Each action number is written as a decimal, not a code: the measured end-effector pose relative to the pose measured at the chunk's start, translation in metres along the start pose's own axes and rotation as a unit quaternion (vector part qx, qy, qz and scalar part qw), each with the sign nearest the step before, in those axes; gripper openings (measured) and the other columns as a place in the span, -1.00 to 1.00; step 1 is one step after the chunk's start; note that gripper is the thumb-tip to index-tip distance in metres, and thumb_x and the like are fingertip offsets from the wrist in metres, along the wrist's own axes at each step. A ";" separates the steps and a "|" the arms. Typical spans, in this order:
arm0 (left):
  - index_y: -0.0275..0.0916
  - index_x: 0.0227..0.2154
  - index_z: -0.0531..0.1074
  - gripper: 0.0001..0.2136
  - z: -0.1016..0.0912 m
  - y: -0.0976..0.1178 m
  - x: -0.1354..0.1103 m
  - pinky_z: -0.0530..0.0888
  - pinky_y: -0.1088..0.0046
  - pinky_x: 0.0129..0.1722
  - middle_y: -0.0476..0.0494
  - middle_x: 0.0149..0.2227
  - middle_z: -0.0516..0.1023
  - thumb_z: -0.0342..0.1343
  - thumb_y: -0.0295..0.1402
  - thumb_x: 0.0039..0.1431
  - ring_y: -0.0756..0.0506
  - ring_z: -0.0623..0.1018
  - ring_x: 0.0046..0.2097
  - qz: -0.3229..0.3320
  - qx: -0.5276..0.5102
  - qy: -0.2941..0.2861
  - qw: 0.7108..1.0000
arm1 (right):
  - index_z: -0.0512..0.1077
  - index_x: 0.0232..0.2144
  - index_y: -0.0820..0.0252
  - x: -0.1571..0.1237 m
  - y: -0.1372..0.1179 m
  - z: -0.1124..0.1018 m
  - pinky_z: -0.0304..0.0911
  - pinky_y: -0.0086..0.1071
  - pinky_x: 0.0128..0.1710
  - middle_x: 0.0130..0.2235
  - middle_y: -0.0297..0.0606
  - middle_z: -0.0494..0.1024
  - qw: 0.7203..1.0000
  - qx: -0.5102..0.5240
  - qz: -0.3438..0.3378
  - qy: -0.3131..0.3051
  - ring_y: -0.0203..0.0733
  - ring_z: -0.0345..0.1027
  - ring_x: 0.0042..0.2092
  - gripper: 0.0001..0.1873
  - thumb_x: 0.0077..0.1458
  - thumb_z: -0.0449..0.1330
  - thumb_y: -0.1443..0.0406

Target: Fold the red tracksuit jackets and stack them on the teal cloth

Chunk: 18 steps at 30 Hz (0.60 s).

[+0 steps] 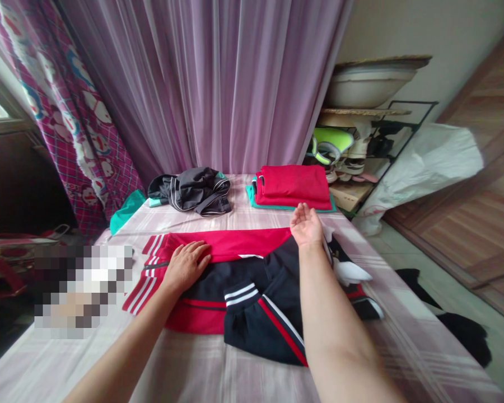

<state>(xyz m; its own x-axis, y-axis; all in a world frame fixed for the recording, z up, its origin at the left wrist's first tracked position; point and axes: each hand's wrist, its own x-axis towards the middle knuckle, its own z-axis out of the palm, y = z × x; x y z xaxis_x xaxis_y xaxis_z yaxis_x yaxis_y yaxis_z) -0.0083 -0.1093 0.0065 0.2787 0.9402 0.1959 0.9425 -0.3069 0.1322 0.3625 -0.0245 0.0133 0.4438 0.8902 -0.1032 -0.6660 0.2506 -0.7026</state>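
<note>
A red and black track jacket (231, 280) lies spread on the table, its striped hem to the left and its white-lined collar to the right. One black sleeve, with a white-striped cuff and a red and white stripe, is folded across its front. My left hand (189, 262) rests flat on the jacket near the hem, fingers out. Over the jacket's far right edge is my right hand (306, 225), palm turned up and fingers stretched, with nothing seen in it; whether it touches the cloth I cannot tell.
Folded red and green clothes (294, 187) are stacked at the back right of the table. A crumpled dark garment (197, 190) lies at the back left, near a green cloth (127, 211). Purple curtains (218, 84) hang behind. A shoe rack (403, 129) and white bag (432, 162) stand to the right.
</note>
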 end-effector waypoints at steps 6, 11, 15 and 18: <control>-0.07 0.09 0.47 -0.62 0.001 -0.001 -0.001 0.27 0.03 0.27 -0.14 0.20 0.48 -0.07 -0.10 0.35 -0.23 0.44 0.23 0.000 -0.010 0.007 1.000 | 0.42 -0.36 0.15 -0.016 0.007 -0.016 0.33 -0.59 -0.54 -0.46 -0.44 0.56 0.991 0.095 0.081 0.045 -0.41 0.46 -0.47 -0.94 0.18 0.16 0.36; -0.09 0.10 0.47 -0.61 0.003 -0.004 -0.001 0.25 0.01 0.28 -0.15 0.19 0.49 -0.08 -0.12 0.35 -0.22 0.43 0.24 -0.011 -0.016 -0.003 1.000 | 0.36 -0.45 0.13 -0.007 0.011 -0.014 0.36 -0.50 -0.46 -0.51 -0.44 0.49 0.984 -0.122 0.004 0.134 -0.35 0.41 -0.47 -0.90 0.08 0.23 0.33; -0.11 0.01 0.53 -0.61 -0.001 -0.001 0.005 0.32 0.06 0.22 -0.17 0.11 0.57 -0.13 -0.12 0.36 -0.21 0.50 0.16 -0.014 -0.036 0.008 0.999 | 0.42 -0.55 0.12 -0.011 0.024 -0.010 0.28 -0.44 -0.37 -0.57 -0.40 0.46 0.962 -0.222 -0.031 0.154 -0.22 0.42 -0.37 -0.90 -0.05 0.27 0.32; -0.15 -0.06 0.55 -0.62 -0.005 0.017 0.017 0.40 0.14 0.14 -0.18 -0.01 0.63 -0.14 -0.16 0.37 -0.19 0.57 0.04 0.000 -0.056 0.017 0.998 | 0.35 -0.69 0.11 -0.014 0.028 -0.007 0.24 -0.38 -0.32 -0.63 -0.32 0.40 0.898 -0.405 -0.095 0.141 -0.12 0.42 -0.31 -0.73 -0.05 0.28 0.24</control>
<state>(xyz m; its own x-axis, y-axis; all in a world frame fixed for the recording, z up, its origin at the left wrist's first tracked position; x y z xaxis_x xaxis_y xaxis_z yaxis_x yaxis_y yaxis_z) 0.0117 -0.0990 0.0167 0.2711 0.9348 0.2294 0.9151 -0.3242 0.2399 0.3418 -0.0327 -0.0100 0.7131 0.7007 -0.0213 0.0417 -0.0727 -0.9965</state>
